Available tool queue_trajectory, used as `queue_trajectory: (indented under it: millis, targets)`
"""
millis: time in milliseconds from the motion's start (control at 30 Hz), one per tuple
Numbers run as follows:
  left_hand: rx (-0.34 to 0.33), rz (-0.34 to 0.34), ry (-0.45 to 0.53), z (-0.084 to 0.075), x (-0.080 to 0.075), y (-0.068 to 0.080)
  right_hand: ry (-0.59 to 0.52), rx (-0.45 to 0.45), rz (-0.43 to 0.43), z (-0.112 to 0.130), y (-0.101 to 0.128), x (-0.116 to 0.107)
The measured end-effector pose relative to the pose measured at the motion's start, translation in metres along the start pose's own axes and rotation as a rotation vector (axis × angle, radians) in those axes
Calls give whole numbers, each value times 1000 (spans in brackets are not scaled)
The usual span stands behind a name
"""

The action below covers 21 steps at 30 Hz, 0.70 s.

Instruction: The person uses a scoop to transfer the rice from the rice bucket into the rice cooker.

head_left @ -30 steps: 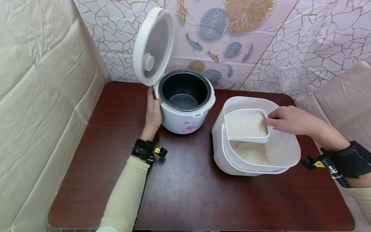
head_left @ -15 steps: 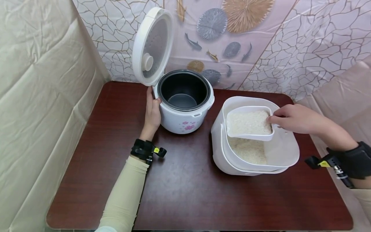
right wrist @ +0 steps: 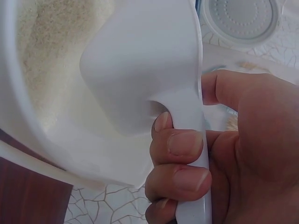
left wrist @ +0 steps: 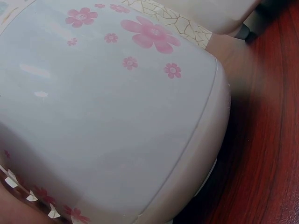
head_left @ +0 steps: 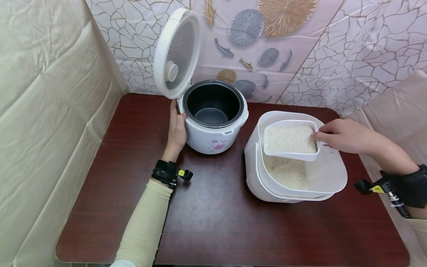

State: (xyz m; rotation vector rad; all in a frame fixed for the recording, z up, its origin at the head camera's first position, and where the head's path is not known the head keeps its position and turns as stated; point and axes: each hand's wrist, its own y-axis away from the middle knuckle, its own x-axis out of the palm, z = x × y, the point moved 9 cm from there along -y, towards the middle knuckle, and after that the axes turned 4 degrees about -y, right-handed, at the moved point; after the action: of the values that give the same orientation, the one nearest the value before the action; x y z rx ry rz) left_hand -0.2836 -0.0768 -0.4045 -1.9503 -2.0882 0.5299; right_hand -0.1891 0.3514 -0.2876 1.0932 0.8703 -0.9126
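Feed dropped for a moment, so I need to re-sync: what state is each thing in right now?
Rice cooker: upright on the table, steadied by the left hand.
Cooker lid: swung fully open.
Inner pot: empty.
Rice bin: open, rice inside.
Scoop: full of rice, held above the bin by the right hand.

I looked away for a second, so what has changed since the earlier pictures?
The right hand, gripping the rice scoop, lifted it a little up and to the right above the rice bin. The left hand stayed on the side of the rice cooker, whose lid stayed open.
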Motion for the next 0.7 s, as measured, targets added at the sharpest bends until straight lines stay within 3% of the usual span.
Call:
queue_trajectory:
  millis: [67, 300, 700]
  targets:
    - [4, 4, 8, 0, 0, 0, -9, 3, -7, 0, 1, -1]
    - [-9, 37, 69, -38, 0, 7, 2, 5, -12, 1, 4, -8]
    - [-11, 39, 71, -36, -2, 6, -45, 32, -37, 1, 8, -27]
